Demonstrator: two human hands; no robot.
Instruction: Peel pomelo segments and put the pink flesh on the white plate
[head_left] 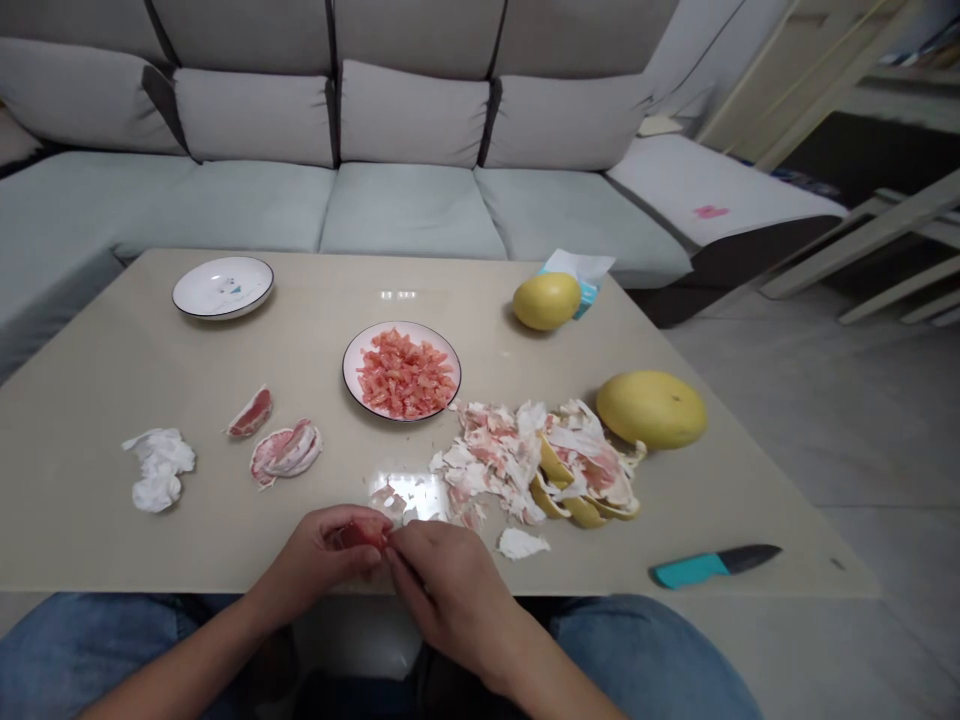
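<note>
My left hand (326,555) is curled round a pink pomelo segment (360,535) at the table's near edge. My right hand (439,575) pinches the same segment from the right, fingers closed on its skin. Just beyond my hands lies a heap of white pith and yellow peel (536,460). A white plate (352,350) holds peeled pink flesh (405,375) in the middle of the table. Two unpeeled pink segments (285,450) lie to the left.
A beige table (112,370) stands before a grey sofa (405,190). On the table are an empty plate (223,287), crumpled tissue (157,465), two whole yellow pomelos (651,408) (546,300), a tissue pack (581,272) and a teal-handled knife (712,565).
</note>
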